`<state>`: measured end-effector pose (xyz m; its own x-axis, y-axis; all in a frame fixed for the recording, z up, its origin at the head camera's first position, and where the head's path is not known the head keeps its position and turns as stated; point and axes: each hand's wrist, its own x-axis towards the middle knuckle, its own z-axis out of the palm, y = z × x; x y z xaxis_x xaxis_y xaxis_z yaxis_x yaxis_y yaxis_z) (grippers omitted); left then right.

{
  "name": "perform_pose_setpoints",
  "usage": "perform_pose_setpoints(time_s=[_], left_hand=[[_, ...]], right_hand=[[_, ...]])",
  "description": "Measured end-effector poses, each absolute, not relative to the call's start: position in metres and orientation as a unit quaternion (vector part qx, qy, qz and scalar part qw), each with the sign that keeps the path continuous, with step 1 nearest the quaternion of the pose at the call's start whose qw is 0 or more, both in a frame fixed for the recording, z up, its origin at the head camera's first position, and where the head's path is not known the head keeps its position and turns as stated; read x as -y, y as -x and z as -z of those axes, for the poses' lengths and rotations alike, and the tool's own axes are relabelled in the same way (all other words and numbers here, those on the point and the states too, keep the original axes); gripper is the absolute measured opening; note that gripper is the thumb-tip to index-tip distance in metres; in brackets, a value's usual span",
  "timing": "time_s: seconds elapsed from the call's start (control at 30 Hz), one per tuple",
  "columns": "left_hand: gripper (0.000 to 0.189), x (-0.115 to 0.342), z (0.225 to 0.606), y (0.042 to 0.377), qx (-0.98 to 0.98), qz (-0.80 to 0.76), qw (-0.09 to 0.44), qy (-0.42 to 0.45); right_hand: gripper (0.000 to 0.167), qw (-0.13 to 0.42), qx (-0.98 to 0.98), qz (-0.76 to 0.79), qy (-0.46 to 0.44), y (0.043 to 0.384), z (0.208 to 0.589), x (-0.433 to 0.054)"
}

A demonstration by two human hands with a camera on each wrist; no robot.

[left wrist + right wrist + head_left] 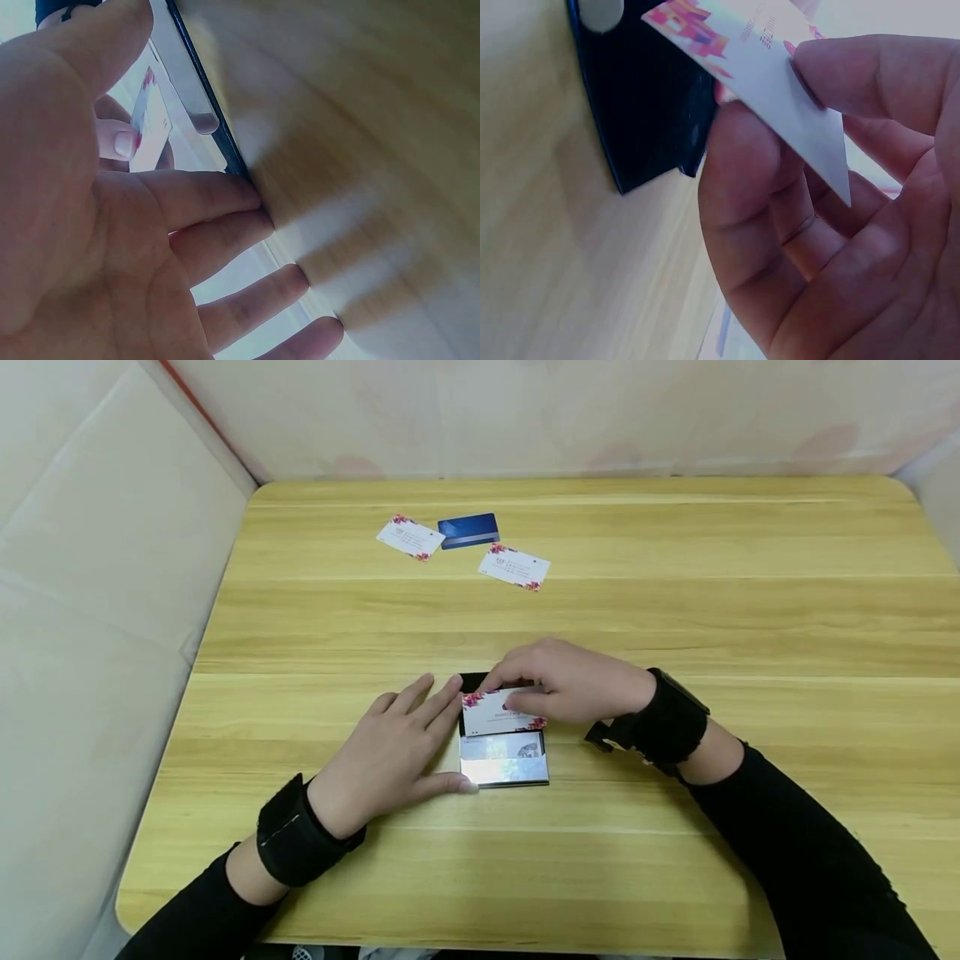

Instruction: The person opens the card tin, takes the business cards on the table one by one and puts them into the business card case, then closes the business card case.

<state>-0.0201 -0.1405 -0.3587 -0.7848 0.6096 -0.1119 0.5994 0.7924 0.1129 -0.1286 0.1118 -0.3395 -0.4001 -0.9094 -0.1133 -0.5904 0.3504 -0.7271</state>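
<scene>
A card case (504,771) lies unfolded on the table, its black lid half (641,97) at the far side and its shiny metal half nearer to me. A card sits in the metal pocket. My right hand (576,681) pinches a white business card (491,718) with red floral corners between thumb and fingers, tilted over the case in the right wrist view. My left hand (378,760) lies along the case's left side with its fingers extended. Its index fingertip touches the lid's edge, and its thumb tip is at the near left corner.
Farther back on the wooden table (337,610) lie a white floral business card (410,537), a blue card (468,531) and another white floral card (514,567). A pale, light-coloured wall covering (525,418) stands behind the table's far edge and along its left side.
</scene>
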Motion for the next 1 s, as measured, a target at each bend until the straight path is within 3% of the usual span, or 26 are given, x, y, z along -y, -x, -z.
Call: perform_pose_setpoints(time_s=[1.0], left_hand=[[0.097,0.140,0.360,0.021,-0.945,-0.031,0.062,-0.321]], right_hand=[[0.018,0.239,-0.821,0.220,0.469,0.115,0.350,-0.101]])
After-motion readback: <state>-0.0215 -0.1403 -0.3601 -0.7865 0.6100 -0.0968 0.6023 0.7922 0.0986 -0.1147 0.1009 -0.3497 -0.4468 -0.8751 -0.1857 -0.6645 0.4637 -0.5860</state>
